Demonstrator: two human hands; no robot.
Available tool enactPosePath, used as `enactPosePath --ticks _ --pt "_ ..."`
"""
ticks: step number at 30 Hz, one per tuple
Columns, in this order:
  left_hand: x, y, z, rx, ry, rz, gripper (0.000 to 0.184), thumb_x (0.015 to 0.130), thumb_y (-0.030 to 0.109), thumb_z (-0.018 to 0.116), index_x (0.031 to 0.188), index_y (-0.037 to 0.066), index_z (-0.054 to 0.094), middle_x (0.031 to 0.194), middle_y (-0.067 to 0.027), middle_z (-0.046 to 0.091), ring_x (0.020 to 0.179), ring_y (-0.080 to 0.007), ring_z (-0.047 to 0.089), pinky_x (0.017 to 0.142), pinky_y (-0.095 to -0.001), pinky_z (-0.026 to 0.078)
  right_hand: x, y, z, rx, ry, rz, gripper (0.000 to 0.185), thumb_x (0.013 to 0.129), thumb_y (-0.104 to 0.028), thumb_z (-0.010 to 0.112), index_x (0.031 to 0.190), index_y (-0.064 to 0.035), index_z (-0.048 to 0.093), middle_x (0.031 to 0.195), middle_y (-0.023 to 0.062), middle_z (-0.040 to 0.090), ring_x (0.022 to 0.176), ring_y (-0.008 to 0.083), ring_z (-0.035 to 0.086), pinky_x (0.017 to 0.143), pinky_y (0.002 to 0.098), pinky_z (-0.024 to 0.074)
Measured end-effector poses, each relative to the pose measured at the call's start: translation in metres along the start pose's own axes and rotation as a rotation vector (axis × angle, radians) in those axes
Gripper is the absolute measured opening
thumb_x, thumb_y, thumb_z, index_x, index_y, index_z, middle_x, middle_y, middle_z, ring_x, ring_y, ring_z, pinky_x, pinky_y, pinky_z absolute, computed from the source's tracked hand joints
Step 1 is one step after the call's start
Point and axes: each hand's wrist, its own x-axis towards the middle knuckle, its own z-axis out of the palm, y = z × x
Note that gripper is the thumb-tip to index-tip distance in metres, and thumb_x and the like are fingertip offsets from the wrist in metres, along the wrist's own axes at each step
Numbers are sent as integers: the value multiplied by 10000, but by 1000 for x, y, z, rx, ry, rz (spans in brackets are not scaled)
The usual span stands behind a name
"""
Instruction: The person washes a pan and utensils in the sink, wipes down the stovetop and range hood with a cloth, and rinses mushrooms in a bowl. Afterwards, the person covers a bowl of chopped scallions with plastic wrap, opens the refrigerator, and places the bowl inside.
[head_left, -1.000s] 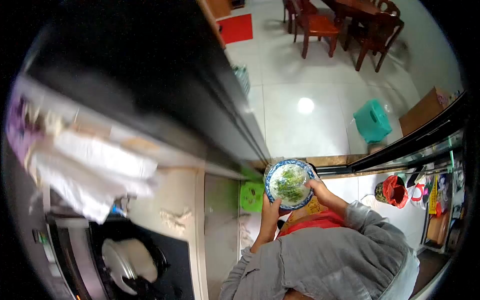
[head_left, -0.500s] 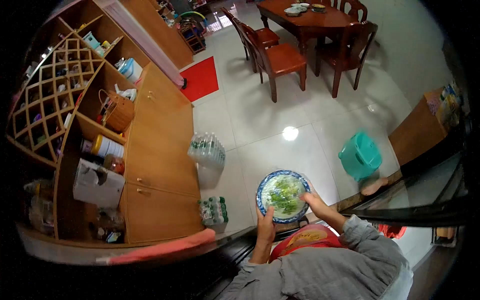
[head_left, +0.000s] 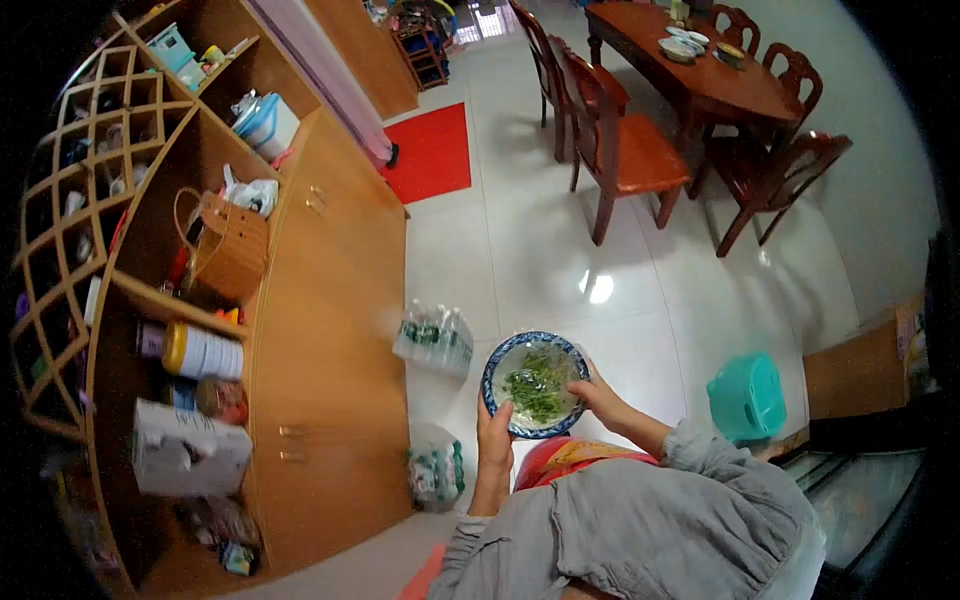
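Observation:
A round bowl (head_left: 537, 385) with a blue patterned rim, holding chopped greens under what looks like clear film, is held in front of my body. My left hand (head_left: 494, 440) grips its lower left side, thumb over the rim. On the right side, my right hand (head_left: 600, 397) holds the rim, its thumb lying on top. Both hands' other fingers are mostly hidden beneath the bowl.
Ahead stand a wooden dining table (head_left: 660, 50) with dishes and several chairs (head_left: 640, 155). A wooden cabinet (head_left: 330, 330) lines the left, beside bottle packs (head_left: 435, 340). A teal stool or bin (head_left: 748, 398) is at right, near a dark door frame (head_left: 870, 436).
The view has moved from the kitchen counter and doorway into the dining room. The table and chairs look nearer. Both hands still hold the bowl.

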Motion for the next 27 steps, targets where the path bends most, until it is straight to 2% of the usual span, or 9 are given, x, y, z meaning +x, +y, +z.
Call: enactPosePath --ticks 2,5,8,10,14,17,18,21,27 --pt "57 18 15 6 -35 15 467 873 57 451 1316 81 302 1167 -108 500 992 -206 555 760 -316 517 42 -39 2 34 45 -18 585 832 -210 505 1330 -70 230 1114 120 487 947 183 512 760 296 450" --pt "140 44 40 38 -75 -24 456 888 79 451 1318 76 299 1160 -100 503 992 -200 552 765 -317 514 116 -61 -20 84 108 -56 578 834 -203 504 1328 -74 233 1103 118 505 950 182 523 745 283 455" --pt "224 61 72 99 -112 -84 488 895 94 458 1344 79 267 1175 -97 496 1010 -195 542 768 -317 511 181 -93 -43 223 131 -90 538 831 -175 502 1302 -67 266 1095 110 514 962 194 521 790 313 451" --pt "282 60 94 150 -150 -22 511 895 98 458 1359 85 246 1201 -103 480 1020 -198 539 769 -317 511 229 -109 -67 304 153 -146 504 828 -152 500 1275 -51 292 1092 108 509 984 194 502 836 328 438" --pt "392 92 143 129 -126 -103 520 884 55 445 1368 78 255 1257 -106 444 1078 -189 505 815 -311 487 352 -157 -113 177 151 -92 544 826 -146 515 1296 -24 270 1134 110 492 1038 182 472 891 313 403" --pt "481 136 179 98 -95 -103 497 870 43 459 1340 73 299 1224 -103 471 1057 -192 521 791 -315 504 446 -208 -121 46 143 -242 528 842 -182 528 1287 -27 289 1123 100 495 1000 171 478 862 302 412" --pt "511 151 179 91 -88 -103 491 869 43 460 1334 74 306 1214 -103 479 1052 -195 525 787 -313 507 478 -224 -119 56 124 -204 519 862 -237 536 1277 -17 315 1121 96 498 1003 169 475 862 298 409" --pt "583 192 181 76 33 -128 467 869 43 462 1315 79 328 1182 -102 502 1024 -199 542 758 -309 518 551 -286 -104 39 76 -101 526 875 -263 537 1282 -8 323 1131 92 493 1032 169 464 892 295 392" --pt "756 262 162 -14 37 -67 451 870 57 467 1302 81 338 1192 -107 491 1015 -208 550 744 -323 533 739 -362 -71 -48 -49 -249 503 889 -244 523 1284 -4 325 1151 100 485 1057 178 447 920 313 378"
